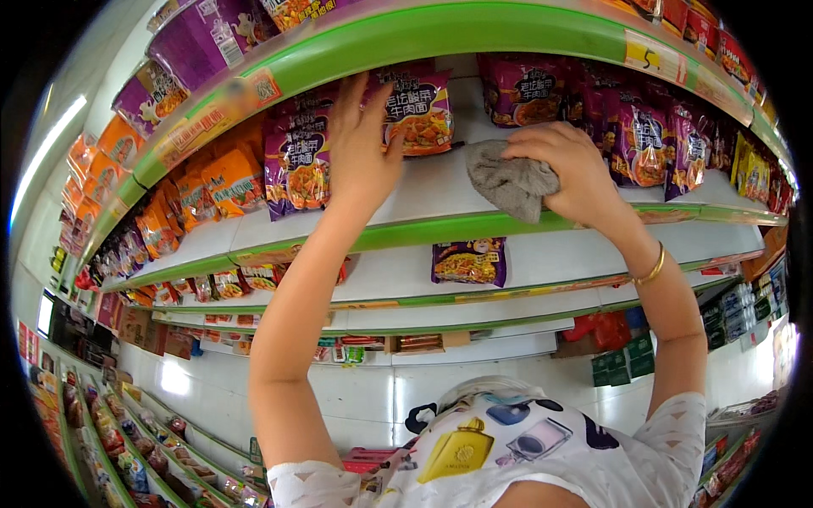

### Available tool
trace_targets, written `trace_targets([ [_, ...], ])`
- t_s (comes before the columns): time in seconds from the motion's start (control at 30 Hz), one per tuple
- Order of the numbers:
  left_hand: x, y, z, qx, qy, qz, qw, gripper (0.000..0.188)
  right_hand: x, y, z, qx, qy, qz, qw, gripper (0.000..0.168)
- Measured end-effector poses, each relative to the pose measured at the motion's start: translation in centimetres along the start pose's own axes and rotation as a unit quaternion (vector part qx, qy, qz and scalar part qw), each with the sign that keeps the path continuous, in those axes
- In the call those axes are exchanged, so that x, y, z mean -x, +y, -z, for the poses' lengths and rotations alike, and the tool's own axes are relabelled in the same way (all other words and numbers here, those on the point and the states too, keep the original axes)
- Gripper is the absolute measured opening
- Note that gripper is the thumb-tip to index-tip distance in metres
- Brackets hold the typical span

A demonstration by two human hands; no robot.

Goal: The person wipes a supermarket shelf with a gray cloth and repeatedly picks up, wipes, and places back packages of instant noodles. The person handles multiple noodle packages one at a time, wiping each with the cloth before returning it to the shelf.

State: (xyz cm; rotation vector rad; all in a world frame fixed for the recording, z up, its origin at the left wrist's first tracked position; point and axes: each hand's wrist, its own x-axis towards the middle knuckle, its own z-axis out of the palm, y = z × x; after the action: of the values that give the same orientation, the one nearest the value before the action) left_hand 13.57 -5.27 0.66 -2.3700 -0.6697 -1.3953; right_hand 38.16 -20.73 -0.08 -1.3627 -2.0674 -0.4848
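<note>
My right hand [575, 171] grips a crumpled grey cloth [502, 174] on the white shelf board [425, 184], close to its green front edge. My left hand [363, 149], slightly blurred, is raised with fingers apart in front of purple instant noodle packets. One such packet [420, 111] shows just right of its fingers, and another packet [297, 168] stands to its left. Whether the fingertips touch the packets cannot be told. Behind my right hand is a further purple packet [521, 92]; more packets [638, 143] stand to the right.
Orange noodle packets [232, 181] fill the shelf's left part. Above, a green shelf edge [444, 35] overhangs my hands, with purple noodle tubs [203, 41] on top. A purple packet [470, 261] lies one shelf down. Green boxes [625, 362] stand on the floor at right.
</note>
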Motion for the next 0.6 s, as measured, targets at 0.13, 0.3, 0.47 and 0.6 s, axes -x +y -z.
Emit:
trace_targets([
  [0.13,3.1,-1.4,3.6,-0.066,-0.064,0.098,0.991,0.089,-2.5,1.1,-1.9,0.004,-0.079,-0.018,0.997,0.045],
  [0.3,6.2,-4.0,3.9,-0.109,-0.151,0.247,0.951,0.107,-6.7,1.4,-4.0,-0.025,-0.195,-0.057,0.979,0.051],
  [0.47,6.5,-6.3,0.7,-0.083,-0.087,0.236,0.964,0.102,-9.6,1.0,-3.4,-0.074,-0.313,-0.118,0.939,0.049],
  [0.6,4.9,-5.4,-1.4,-0.109,-0.081,0.292,0.947,0.098,-9.0,2.4,-4.2,-0.119,-0.284,-0.099,0.946,0.054],
])
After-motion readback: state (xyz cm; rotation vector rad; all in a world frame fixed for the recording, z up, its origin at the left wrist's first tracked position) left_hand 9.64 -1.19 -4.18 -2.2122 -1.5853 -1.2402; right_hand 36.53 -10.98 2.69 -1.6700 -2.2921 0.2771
